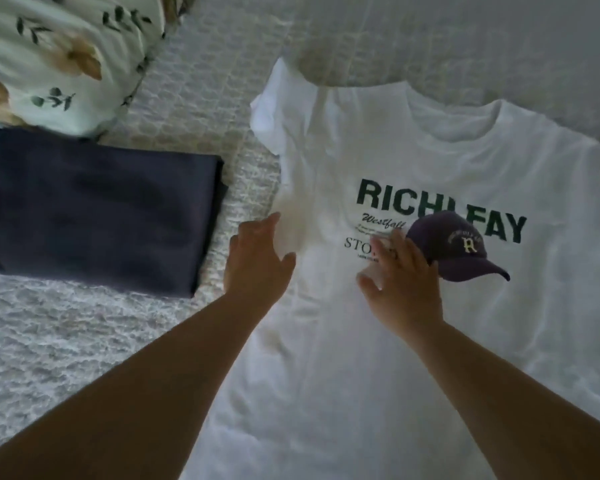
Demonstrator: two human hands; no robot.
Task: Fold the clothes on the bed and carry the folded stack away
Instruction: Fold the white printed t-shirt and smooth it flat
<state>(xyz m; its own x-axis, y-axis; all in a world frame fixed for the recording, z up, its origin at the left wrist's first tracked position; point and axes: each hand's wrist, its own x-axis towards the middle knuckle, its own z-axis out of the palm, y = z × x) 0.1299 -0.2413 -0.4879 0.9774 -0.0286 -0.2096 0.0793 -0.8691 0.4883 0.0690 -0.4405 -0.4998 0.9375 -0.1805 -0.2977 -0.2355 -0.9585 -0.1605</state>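
Both forearms reached in from the near edge of the bed [49, 323]. The left hand [257, 261], fingers spread and holding nothing, lay at the left side edge of the white T-shirt [413, 341]. The right hand [402, 289] pressed flat on the shirt's print. The shirt lay front up, collar toward the far edge. A folded dark garment [94, 209] sat left, beside a floral pillow [59, 57]. No containers were in view.

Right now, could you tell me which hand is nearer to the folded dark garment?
Left. The left hand sits just right of the folded dark garment; the right hand lies farther right, on the white T-shirt.
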